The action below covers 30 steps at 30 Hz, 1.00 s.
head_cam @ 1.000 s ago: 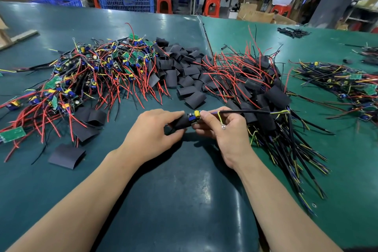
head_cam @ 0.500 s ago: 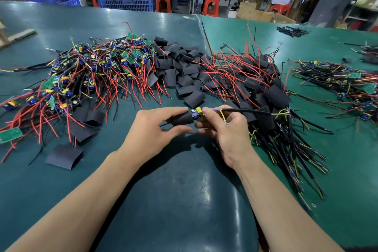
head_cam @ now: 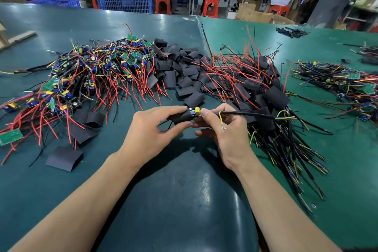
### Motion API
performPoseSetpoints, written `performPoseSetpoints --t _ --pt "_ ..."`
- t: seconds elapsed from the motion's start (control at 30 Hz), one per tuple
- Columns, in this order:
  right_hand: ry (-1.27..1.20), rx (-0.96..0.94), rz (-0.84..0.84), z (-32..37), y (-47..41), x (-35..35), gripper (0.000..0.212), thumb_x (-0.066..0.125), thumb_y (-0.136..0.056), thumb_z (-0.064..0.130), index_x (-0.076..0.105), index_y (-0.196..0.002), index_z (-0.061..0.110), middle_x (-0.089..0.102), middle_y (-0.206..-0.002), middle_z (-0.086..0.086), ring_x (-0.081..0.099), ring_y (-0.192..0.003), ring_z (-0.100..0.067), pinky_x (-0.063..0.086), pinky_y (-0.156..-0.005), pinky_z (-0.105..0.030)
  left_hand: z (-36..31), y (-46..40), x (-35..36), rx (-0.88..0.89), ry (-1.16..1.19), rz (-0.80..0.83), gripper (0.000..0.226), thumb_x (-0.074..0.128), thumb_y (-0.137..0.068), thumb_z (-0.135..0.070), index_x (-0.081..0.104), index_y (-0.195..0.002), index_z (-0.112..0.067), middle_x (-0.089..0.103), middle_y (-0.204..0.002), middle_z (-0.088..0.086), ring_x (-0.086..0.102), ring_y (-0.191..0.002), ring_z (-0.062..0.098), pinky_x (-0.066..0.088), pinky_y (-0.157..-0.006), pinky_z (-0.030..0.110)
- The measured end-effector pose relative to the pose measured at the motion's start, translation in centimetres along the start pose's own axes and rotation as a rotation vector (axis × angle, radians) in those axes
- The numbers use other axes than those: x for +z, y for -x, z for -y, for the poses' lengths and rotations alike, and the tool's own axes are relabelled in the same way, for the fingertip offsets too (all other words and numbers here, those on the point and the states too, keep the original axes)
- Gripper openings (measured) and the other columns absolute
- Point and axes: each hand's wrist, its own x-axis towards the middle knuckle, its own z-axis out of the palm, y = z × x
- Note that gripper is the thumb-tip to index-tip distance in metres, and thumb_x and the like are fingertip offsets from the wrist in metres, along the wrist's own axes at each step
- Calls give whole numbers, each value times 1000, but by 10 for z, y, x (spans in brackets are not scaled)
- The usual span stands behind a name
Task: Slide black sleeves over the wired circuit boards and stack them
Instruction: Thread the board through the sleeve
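Hands (head_cam: 184,127) on sleeve (head_cam: 182,117), board (head_cam: 196,111)

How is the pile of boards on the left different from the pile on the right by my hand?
The left pile shows bare green boards with blue and yellow parts; the right pile shows black sleeves instead. The left pile's red wires splay every way; the right pile's black leads trail toward the table's near edge. Both carry red wires.
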Motion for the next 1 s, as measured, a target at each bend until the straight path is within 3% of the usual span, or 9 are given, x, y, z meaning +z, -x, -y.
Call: performPoseSetpoints --t 0.07,0.23,0.33,0.47,0.6,0.73,0.87,1.0 --pt "11 5 30 1 0 -1 31 67 -89 2 60 -65 21 72 -74 -14 72 -68 -28 54 -52 -30 0 0 0 -12 19 -13 36 80 -76 -26 74 -106 -8 71 -102 -7 67 -92 2 49 -88 12" --pt "191 -63 0 -2 -1 -5 17 69 -88 3 57 -76 4 71 -70 -8 70 -69 -19 55 -52 -29 3 -1 0 53 -4 -17 35 84 -74 -19 73 -104 -3 72 -103 2 67 -94 10 50 -92 19" --pt "273 -135 -14 -7 -2 -6 16 69 -88 1 58 -76 2 70 -70 -6 69 -72 -22 55 -54 -28 3 -1 -2 0 12 -2 37 83 -74 -25 73 -105 -7 73 -100 -3 67 -89 7 50 -88 15" --pt "417 -248 -31 -10 -3 -7 19 72 -88 9 63 -74 18 70 -78 -4 68 -79 -32 58 -62 -46 4 0 -1 34 29 15 35 79 -79 -23 73 -108 -5 72 -102 -4 68 -88 8 52 -85 19" --pt "286 -155 70 -7 -2 -7 18 72 -86 11 64 -73 21 73 -79 -7 72 -74 -23 60 -62 -38 3 -1 0 65 29 23 37 78 -80 -19 71 -113 -3 71 -108 -2 67 -96 7 52 -91 20" --pt "371 -124 112 -9 -2 -8 21 74 -83 13 64 -70 25 72 -73 -7 68 -65 -25 59 -69 -49 1 -1 1 97 22 54 37 79 -80 -16 71 -113 -3 72 -109 3 68 -98 11 52 -92 23" --pt "385 -97 63 -12 -4 -7 15 72 -75 23 61 -66 27 68 -65 -9 65 -63 -27 54 -70 -54 3 -2 -4 24 30 87 51 85 -73 -21 67 -120 -11 70 -114 -4 64 -105 5 46 -97 19" --pt "470 -116 35 -18 -7 -10 12 71 -74 31 61 -69 28 70 -67 -2 67 -65 -28 55 -72 -56 10 -2 -7 0 -39 95 46 85 -72 -5 70 -116 -9 70 -105 -7 64 -96 3 49 -93 20"
